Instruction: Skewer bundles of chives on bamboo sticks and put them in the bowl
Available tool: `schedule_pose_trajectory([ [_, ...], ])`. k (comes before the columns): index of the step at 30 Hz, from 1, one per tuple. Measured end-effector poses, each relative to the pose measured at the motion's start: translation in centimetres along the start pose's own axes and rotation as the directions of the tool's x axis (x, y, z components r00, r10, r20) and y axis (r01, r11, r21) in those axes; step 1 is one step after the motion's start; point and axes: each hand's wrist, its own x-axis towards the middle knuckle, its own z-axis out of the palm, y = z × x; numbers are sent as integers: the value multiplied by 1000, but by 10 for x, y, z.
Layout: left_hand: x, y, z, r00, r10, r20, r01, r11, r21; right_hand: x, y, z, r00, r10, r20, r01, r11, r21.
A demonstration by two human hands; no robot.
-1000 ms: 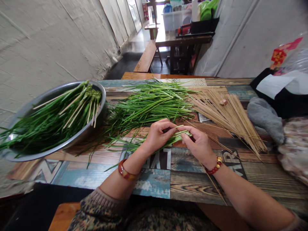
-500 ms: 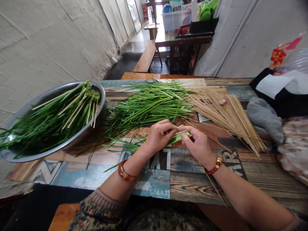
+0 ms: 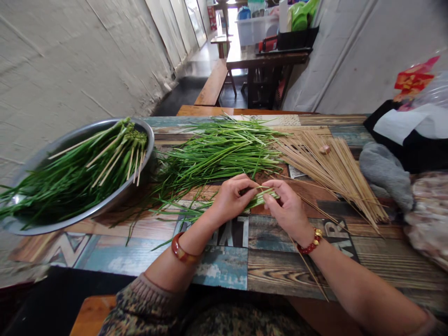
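Observation:
My left hand [image 3: 234,195] is closed around a small bunch of garlic chives [image 3: 258,199], whose pale stem ends point right and green leaves trail left under my wrist. My right hand [image 3: 285,205] pinches at the same stems, fingertips close to those of the left. A thin bamboo skewer [image 3: 313,271] slants out from below my right hand toward the table's front edge; whether the fingers hold it is hidden. Beyond my hands lies a loose pile of chives [image 3: 224,149]. Many bamboo skewers [image 3: 336,172] are fanned out to its right.
At the left, a metal basin [image 3: 151,140] holds skewered chive bundles [image 3: 119,149]. On the right are a grey cloth [image 3: 385,170], a bag of pale pieces [image 3: 429,214] and a black container [image 3: 388,123]. A bench [image 3: 213,84] and another table [image 3: 241,56] stand behind.
My fingers shift slightly at the chive stems, with the right fingertips curling a little. Both hands stay in nearly the same place.

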Motion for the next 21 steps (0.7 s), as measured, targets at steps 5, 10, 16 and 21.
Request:
schedule_pose_trajectory([
  [5, 1, 3, -2, 998, -57, -9, 56, 997, -50, 1, -1, 0, 1000, -6, -9, 6, 1000, 0],
  [10, 1, 1, 1, 998, -62, -9, 61, 996, -59, 0, 1, 1, 1000, -14, -7, 15, 1000, 12],
  [16, 1, 0, -1, 996, 6, 91, 4, 994, -107, -2, 5, 3, 1000, -12, 5, 12, 1000, 28],
  [21, 1, 2, -1, 982, -89, 165, 111, 985, -131, -1, 5, 2, 999, -28, 23, 27, 1000, 6],
])
